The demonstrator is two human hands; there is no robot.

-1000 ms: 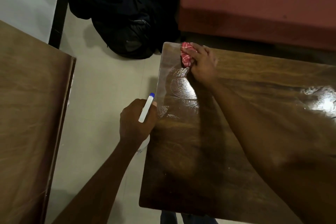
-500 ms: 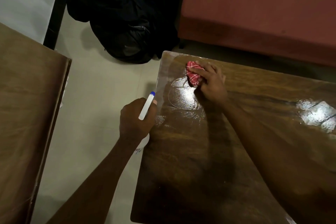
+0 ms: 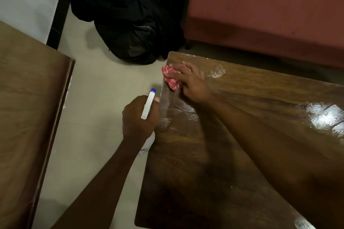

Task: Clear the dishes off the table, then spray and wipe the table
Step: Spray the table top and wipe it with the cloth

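A dark wooden table [image 3: 214,163] fills the right half of the view, with wet streaks near its far left corner. My right hand [image 3: 191,82] holds a red and white checked cloth [image 3: 170,78] bunched on the tabletop at the left edge, close to that corner. My left hand [image 3: 138,117] grips a white spray bottle [image 3: 148,107] with a blue nozzle tip, held just off the table's left edge over the floor. The bottle's body is mostly hidden under my hand.
A second wooden table [image 3: 28,113] stands at the left, with a strip of pale tiled floor [image 3: 96,108] between the two. A black backpack [image 3: 130,29] lies on the floor beyond. A red-brown upholstered seat [image 3: 266,5] runs along the table's far side.
My right hand has slid the cloth to the left, out to the table's left edge. A wet patch now shows to the right of the hand. My left hand and the bottle stayed about where they were.
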